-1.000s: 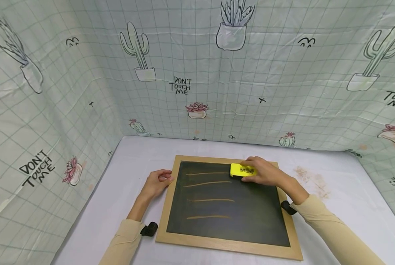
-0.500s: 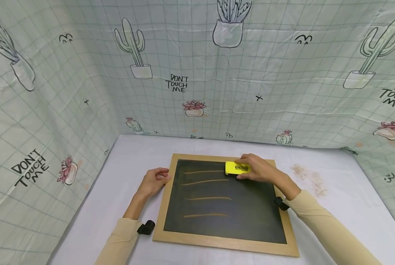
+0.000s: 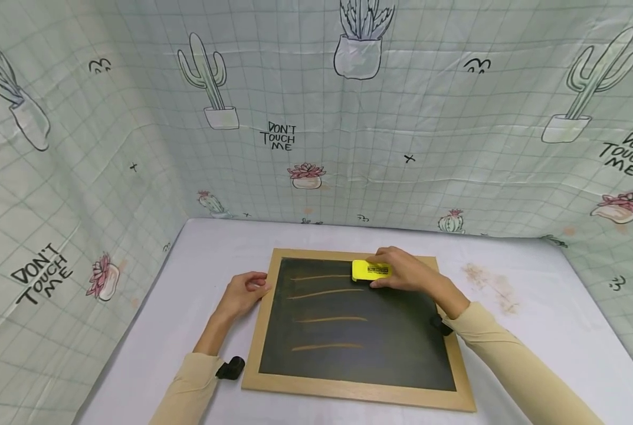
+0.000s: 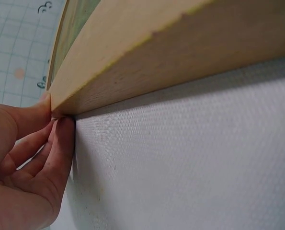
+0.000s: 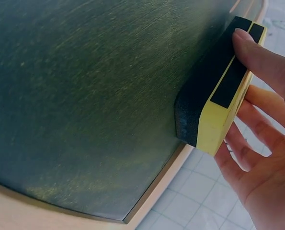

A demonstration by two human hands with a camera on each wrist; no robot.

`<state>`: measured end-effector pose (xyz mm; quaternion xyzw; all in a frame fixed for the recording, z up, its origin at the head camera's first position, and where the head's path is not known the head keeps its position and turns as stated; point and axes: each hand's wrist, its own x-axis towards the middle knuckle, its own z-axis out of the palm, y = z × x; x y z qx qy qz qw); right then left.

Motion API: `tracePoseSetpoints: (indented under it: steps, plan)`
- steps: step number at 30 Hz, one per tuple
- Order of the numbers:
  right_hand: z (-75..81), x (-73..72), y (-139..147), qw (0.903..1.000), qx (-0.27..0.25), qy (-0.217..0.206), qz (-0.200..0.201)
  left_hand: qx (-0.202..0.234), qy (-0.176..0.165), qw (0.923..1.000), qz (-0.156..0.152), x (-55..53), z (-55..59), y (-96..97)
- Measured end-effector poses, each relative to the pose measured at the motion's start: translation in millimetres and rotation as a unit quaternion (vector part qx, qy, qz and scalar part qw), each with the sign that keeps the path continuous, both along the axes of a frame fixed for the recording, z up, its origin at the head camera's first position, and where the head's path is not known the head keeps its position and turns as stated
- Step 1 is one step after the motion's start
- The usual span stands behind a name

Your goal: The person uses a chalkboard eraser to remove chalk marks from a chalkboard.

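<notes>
A chalkboard (image 3: 401, 360) in a light wooden frame lies flat in the head view, with several orange-brown chalk lines across its left half. My right hand (image 3: 405, 271) grips a yellow chalkboard eraser (image 3: 364, 270), its dark felt against the board at the right end of the top line. In the right wrist view, the thumb (image 5: 262, 60) presses one long side of the eraser and the fingers lie along the other. At the frame's left edge, my left hand (image 3: 240, 297) pinches the wood; the left wrist view has the thumb (image 4: 32, 115) against the frame's side and fingertips low at its bottom edge.
The board lies on a white-covered table (image 3: 215, 248). Brownish dust smudges (image 3: 491, 286) mark the cover to its right. A cactus-print curtain (image 3: 348, 130) hangs behind and at the sides. Small black wrist cameras sit near both cuffs.
My right hand has slid the eraser a little leftward along the top chalk line, which shows shorter now. The left hand keeps its place at the frame, while the whole head view shifts slightly.
</notes>
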<state>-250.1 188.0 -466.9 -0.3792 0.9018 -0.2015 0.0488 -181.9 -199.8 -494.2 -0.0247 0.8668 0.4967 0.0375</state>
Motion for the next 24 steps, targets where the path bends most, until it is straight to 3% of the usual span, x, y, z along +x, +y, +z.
tracePoseSetpoints:
  steps: [24]
  plan:
    - [1.2, -3.1, -40.7, 0.9998, 0.015, 0.002, 0.015, -0.006, -0.008, 0.9999, -0.003, 2.5, 3.2, 1.5]
